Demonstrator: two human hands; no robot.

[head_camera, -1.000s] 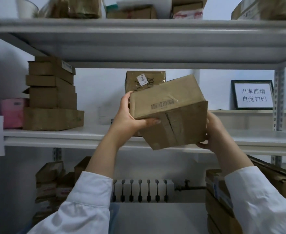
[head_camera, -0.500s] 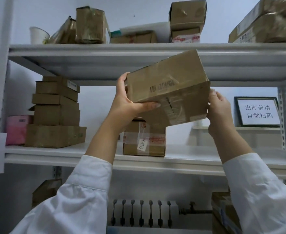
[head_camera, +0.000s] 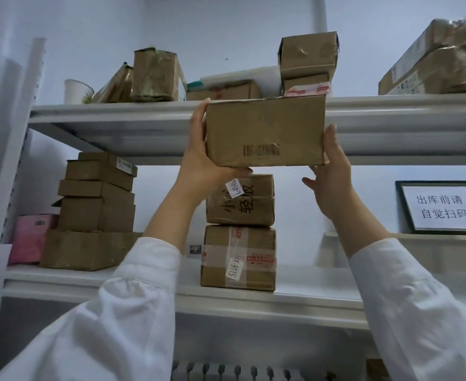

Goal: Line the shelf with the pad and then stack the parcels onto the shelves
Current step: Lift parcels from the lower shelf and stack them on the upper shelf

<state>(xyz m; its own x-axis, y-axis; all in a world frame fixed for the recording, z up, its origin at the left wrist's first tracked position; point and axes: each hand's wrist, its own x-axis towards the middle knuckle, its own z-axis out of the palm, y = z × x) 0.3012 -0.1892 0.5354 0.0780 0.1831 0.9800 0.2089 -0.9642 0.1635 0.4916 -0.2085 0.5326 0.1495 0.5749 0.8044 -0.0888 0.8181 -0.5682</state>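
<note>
Held parcel (head_camera: 265,132): a brown cardboard box with a barcode on its near face, raised in front of the upper shelf's front edge (head_camera: 116,112), its top about level with that shelf's surface.
Left hand (head_camera: 201,158): clamped on the parcel's left side, fingers up along the edge, thumb under the bottom.
Right hand (head_camera: 329,174): pressed flat against the parcel's right side, fingers pointing up, palm low by the bottom corner.
Below the hands: two taped boxes (head_camera: 240,232) stacked on the middle shelf (head_camera: 308,295).
Left of the left hand: a stack of flat cartons (head_camera: 94,213) beside a pink package (head_camera: 30,239).
Right of the right hand: a framed sign (head_camera: 440,207).
Above the hands: more parcels (head_camera: 307,57) on the upper shelf.
</note>
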